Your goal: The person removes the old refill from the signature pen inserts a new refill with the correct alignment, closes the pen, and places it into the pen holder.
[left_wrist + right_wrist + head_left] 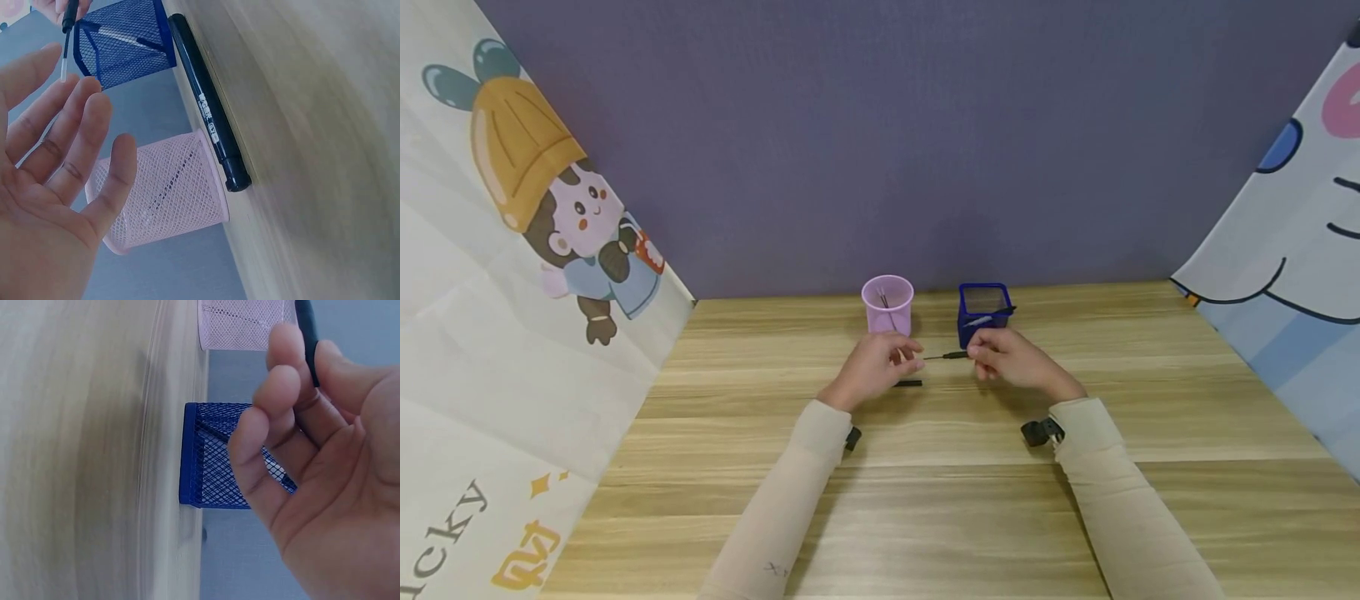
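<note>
Between thumb and index finger, my right hand [1009,358] pinches a pen refill [953,356] with a thick black end and a thin pale tube pointing left. The right wrist view shows only its black end [307,337] between the fingertips. My left hand [880,365] holds nothing; its fingers are spread and loosely bent, with the pale tube [64,67] ending right at the fingertips in the left wrist view. Below that hand, a black pen barrel [209,112] with white print lies on the table.
Behind the left hand stands a pink mesh cup [887,315] with thin sticks inside. A blue mesh holder [967,333] containing a pen stands close behind the right hand. The wood-look table [940,533] meets a grey-purple panel [880,150] at the back.
</note>
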Action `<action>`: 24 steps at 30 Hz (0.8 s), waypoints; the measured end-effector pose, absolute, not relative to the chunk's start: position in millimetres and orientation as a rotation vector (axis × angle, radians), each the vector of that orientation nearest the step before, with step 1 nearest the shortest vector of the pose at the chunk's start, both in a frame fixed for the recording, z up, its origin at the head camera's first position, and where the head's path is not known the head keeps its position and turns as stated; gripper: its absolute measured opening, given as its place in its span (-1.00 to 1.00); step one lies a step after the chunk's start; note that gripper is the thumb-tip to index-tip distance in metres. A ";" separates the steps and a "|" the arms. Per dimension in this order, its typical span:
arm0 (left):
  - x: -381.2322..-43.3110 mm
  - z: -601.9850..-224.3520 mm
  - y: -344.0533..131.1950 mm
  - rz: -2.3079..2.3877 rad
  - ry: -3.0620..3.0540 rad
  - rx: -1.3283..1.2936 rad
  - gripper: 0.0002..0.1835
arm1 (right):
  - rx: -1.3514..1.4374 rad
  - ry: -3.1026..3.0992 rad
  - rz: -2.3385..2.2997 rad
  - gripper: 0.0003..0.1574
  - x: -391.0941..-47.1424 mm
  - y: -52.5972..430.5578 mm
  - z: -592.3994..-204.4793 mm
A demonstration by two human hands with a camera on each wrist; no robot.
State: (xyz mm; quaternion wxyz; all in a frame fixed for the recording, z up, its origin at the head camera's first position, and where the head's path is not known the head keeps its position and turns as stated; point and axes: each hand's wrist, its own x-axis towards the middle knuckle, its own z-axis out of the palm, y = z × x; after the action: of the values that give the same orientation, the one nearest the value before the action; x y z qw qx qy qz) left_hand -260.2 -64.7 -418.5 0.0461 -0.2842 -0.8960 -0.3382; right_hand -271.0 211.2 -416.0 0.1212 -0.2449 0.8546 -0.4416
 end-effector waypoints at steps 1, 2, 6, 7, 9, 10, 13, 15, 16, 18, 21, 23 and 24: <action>-260.0 -418.8 -64.4 -1.024 -2.734 -0.872 -0.73 | -0.714 2.493 -1.287 -0.70 -271.0 210.9 -416.1; -260.1 -419.3 -64.0 -1.019 -2.729 -0.879 -0.74 | -0.714 2.489 -1.283 -0.70 -271.1 210.7 -416.3; -260.7 -421.2 -62.3 -1.002 -2.700 -0.910 -0.76 | -0.710 2.472 -1.270 -0.68 -271.9 209.6 -417.4; -261.0 -422.0 -62.0 -0.998 -2.693 -0.918 -0.76 | -0.711 2.470 -1.268 -0.68 -272.0 209.3 -417.5; -261.3 -423.1 -61.6 -0.990 -2.682 -0.927 -0.78 | -0.714 2.463 -1.269 -0.68 -271.9 208.9 -417.7; -261.4 -423.4 -61.3 -0.983 -2.679 -0.928 -0.79 | -0.715 2.462 -1.269 -0.68 -271.7 209.0 -417.4; -260.8 -423.8 -61.0 -0.974 -2.679 -0.923 -0.82 | -0.716 2.456 -1.274 -0.68 -271.1 208.8 -416.6; -260.4 -424.0 -60.8 -0.965 -2.683 -0.916 -0.84 | -0.720 2.452 -1.277 -0.68 -271.0 208.9 -416.3; -260.3 -424.1 -60.8 -0.960 -2.685 -0.915 -0.85 | -0.723 2.450 -1.278 -0.68 -271.0 208.9 -416.2; -259.8 -423.7 -60.6 -0.955 -2.686 -0.913 -0.85 | -0.726 2.447 -1.281 -0.68 -271.1 209.0 -416.3; -259.4 -423.3 -60.4 -0.950 -2.684 -0.910 -0.86 | -0.723 2.446 -1.284 -0.68 -271.1 208.7 -416.1; -258.7 -422.7 -60.4 -0.944 -2.683 -0.902 -0.87 | -0.718 2.447 -1.286 -0.68 -271.0 208.6 -416.0; -258.4 -422.5 -60.4 -0.944 -2.683 -0.900 -0.87 | -0.715 2.448 -1.287 -0.68 -271.0 208.7 -415.9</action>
State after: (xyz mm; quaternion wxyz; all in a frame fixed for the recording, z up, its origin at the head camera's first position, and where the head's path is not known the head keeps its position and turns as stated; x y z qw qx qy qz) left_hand -258.4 -60.4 -422.5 0.0792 -0.3007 -0.8965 -0.3156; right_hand -271.0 208.7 -415.9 0.1422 -0.2477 0.8482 -0.4460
